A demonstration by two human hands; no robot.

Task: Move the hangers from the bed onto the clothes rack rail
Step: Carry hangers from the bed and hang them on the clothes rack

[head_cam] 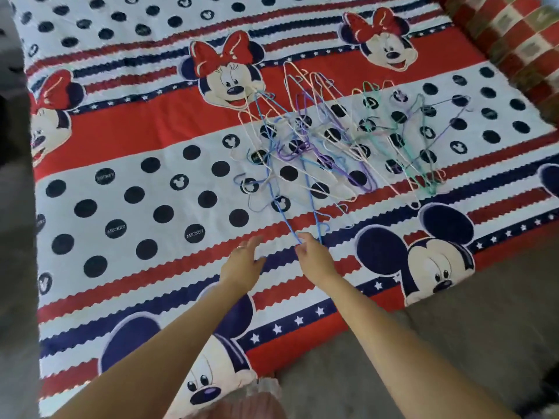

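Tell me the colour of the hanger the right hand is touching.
Blue hanger, seen in the head view, at the right hand.

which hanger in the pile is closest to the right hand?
The blue hanger, the one reaching furthest toward the near bed edge. Its lower end meets the right hand, whose fingertips pinch it. The white, purple and green hangers lie further up the bed.

The bed sheet (151, 122) fills most of the frame in red, white and navy: wavy-edged stripes, navy bands with white stars, white fields with dark navy dots, and cartoon mouse faces, some with red bows. The hangers (332, 146) right of centre are thin wire in white, pale pink, blue, purple and mint green. At the upper right, a cushion (514, 31) shows red, white and olive checks. The lower right floor (453, 343) is grey-brown.
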